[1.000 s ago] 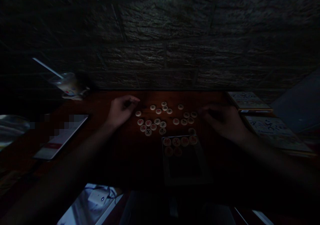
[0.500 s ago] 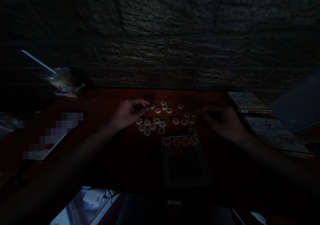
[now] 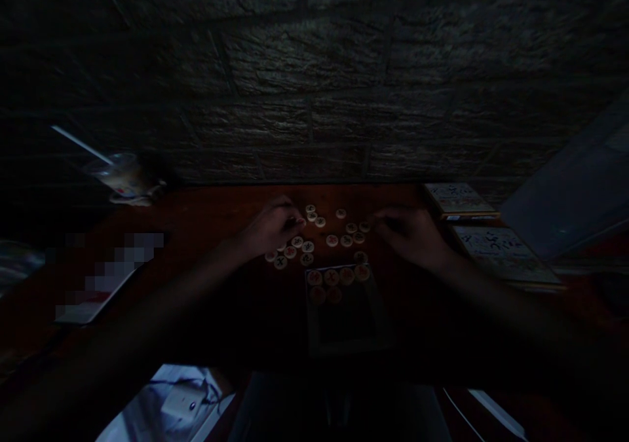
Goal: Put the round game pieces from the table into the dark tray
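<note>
Round Chinese chess pieces with red or black characters lie loose on a dark wooden table (image 3: 216, 200). My left hand (image 3: 272, 226) is over the left part of the group, thumb and finger closed at a red-marked Chinese chess piece (image 3: 300, 221), mostly hidden by the fingers. My right hand (image 3: 410, 232) is at the right side, its fingers curved and apart. Its fingertips are close beside a black-marked piece (image 3: 364, 226); contact is too dark to tell. Nearer to me lies a shallow box (image 3: 313, 337) with several red-marked pieces (image 3: 331, 276) in rows at its far end.
A plastic cup with a straw (image 3: 120, 173) stands at the back left. A phone-like flat object (image 3: 93, 304), partly blurred out, lies at left. Two flat printed boxes (image 3: 459, 196) lie at the right. A stone-block wall (image 3: 314, 121) rises behind the table. Below is a white charger-like device (image 3: 184, 403).
My left hand has moved right and down over the loose pieces, covering some. My right hand stays near the same piece. The whole view has shifted slightly.
</note>
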A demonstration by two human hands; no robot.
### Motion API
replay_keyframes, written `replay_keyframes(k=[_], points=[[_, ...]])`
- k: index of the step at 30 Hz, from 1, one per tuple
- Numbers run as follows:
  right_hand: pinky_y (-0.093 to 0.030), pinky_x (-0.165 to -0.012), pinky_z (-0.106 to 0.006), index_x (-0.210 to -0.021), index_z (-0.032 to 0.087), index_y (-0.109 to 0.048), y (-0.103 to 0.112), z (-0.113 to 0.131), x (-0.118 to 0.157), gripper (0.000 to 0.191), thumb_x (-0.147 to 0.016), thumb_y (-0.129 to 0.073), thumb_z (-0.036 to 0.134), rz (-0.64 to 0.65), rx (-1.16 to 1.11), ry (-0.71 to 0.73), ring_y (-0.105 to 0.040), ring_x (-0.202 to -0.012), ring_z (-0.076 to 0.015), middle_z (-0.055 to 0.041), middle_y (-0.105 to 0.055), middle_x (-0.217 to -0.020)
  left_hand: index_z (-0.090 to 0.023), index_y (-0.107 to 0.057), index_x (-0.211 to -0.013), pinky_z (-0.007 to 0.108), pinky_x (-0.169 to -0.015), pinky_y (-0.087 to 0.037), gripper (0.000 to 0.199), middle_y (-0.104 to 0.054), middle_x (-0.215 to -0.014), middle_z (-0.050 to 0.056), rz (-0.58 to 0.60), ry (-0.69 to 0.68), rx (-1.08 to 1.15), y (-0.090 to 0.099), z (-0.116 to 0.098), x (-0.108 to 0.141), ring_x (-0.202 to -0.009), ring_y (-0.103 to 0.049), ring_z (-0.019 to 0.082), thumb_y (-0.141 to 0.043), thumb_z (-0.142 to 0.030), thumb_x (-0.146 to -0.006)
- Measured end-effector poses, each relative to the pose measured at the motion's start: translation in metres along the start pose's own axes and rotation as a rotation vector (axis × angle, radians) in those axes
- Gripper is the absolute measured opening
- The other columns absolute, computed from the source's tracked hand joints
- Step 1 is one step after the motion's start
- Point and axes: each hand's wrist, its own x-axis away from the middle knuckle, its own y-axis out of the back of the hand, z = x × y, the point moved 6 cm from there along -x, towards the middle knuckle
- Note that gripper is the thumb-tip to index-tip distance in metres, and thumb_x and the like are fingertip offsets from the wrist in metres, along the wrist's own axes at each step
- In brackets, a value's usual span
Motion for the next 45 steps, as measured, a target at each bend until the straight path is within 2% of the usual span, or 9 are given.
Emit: replay_keyframes(k=[4, 7, 12, 17, 21, 26, 34, 42, 45], points=[[-0.057, -0.080, -0.035, -0.095, 0.019, -0.083, -0.003, 0.002, 0.000, 0.023, -0.095, -0.063, 0.029, -0.014, -0.076, -0.008, -0.080, -0.088, -0.0252, -0.0089, -0.085, -0.097, -0.020, -0.074, -0.090, 0.035, -0.079, -0.052, 0.009, -0.074, -0.085, 0.005, 0.023, 0.050, 0.087, 0.003, -0.009, -0.008, -0.078, -0.069, 0.022, -0.070, -0.027, -0.088], [-0.057, -0.078, -0.034, -0.093, 0.019, -0.083, -0.006, 0.007, -0.001, 0.023, -0.096, -0.062, 0.029, -0.036, -0.102, -0.013, -0.080, -0.086, -0.0243, -0.0083, -0.085, -0.094, -0.021, -0.073, -0.084, 0.031, -0.071, -0.050, 0.002, -0.078, -0.082, 0.002, 0.008, 0.079, 0.210, 0.006, -0.022, -0.013, -0.073, -0.071, 0.019, -0.072, -0.024, -0.084], [-0.056, -0.077, -0.033, -0.093, 0.020, -0.083, -0.010, 0.023, -0.017, 0.021, -0.096, -0.065, 0.030, -0.043, -0.180, -0.040, -0.079, -0.083, -0.0229, -0.0059, -0.085, -0.092, -0.021, -0.078, -0.110, 0.035, -0.079, -0.057, 0.024, -0.082, -0.093, 0.005, -0.128, 0.131, 0.508, 0.009, -0.046, -0.023, -0.080, -0.073, 0.019, -0.073, -0.034, -0.090], [-0.059, -0.085, -0.034, -0.102, 0.019, -0.081, -0.025, 0.035, -0.042, 0.027, -0.099, -0.058, 0.031, -0.061, -0.339, -0.035, -0.079, -0.094, -0.0224, -0.0070, -0.084, -0.102, -0.017, -0.077, -0.111, 0.038, -0.084, -0.065, 0.038, -0.083, -0.103, 0.011, -0.195, 0.185, 0.884, -0.009, -0.061, -0.028, -0.087, -0.079, 0.022, -0.074, -0.049, -0.091], [-0.061, -0.085, -0.035, -0.108, 0.021, -0.081, -0.040, 0.034, -0.037, 0.027, -0.099, -0.060, 0.036, -0.044, -0.428, -0.059, -0.079, -0.096, -0.0230, -0.0065, -0.084, -0.100, -0.016, -0.080, -0.110, 0.040, -0.092, -0.067, 0.039, -0.083, -0.112, 0.012, -0.199, 0.232, 1.060, -0.025, -0.058, -0.018, -0.094, -0.081, 0.023, -0.081, -0.048, -0.087], [-0.056, -0.060, -0.026, -0.102, 0.018, -0.083, -0.044, 0.029, -0.011, 0.032, -0.097, -0.070, 0.047, 0.046, -0.561, -0.205, -0.071, -0.063, -0.0150, -0.0028, -0.079, -0.077, -0.018, -0.084, -0.114, 0.040, -0.091, -0.069, 0.038, -0.085, -0.108, 0.010, -0.065, 0.284, 1.247, -0.041, -0.059, 0.001, -0.090, -0.083, 0.023, -0.090, -0.041, -0.084], [-0.054, -0.058, -0.024, -0.092, 0.020, -0.084, -0.040, 0.032, -0.009, 0.036, -0.086, -0.084, 0.055, 0.037, -0.671, -0.243, -0.067, -0.062, -0.0130, -0.0019, -0.077, -0.073, -0.019, -0.084, -0.118, 0.035, -0.086, -0.069, 0.034, -0.085, -0.111, 0.008, -0.140, 0.260, 1.195, -0.029, -0.066, 0.009, -0.091, -0.083, 0.023, -0.087, -0.035, -0.088], [-0.057, -0.066, -0.024, -0.083, 0.020, -0.083, -0.039, 0.037, -0.006, 0.025, -0.084, -0.090, 0.044, -0.014, -0.698, -0.176, -0.073, -0.070, -0.0143, -0.0022, -0.080, -0.077, -0.022, -0.087, -0.108, 0.036, -0.089, -0.068, 0.028, -0.086, -0.106, 0.006, -0.212, 0.221, 1.046, -0.023, -0.074, 0.014, -0.090, -0.084, 0.024, -0.092, -0.031, -0.081], [-0.055, -0.060, -0.021, -0.079, 0.019, -0.083, -0.037, 0.040, -0.005, 0.024, -0.084, -0.090, 0.042, -0.024, -0.682, -0.191, -0.071, -0.064, -0.0126, -0.0014, -0.079, -0.072, -0.023, -0.087, -0.105, 0.035, -0.090, -0.068, 0.026, -0.086, -0.108, 0.005, -0.236, 0.173, 0.990, -0.021, -0.077, 0.015, -0.093, -0.083, 0.024, -0.093, -0.026, -0.079]])
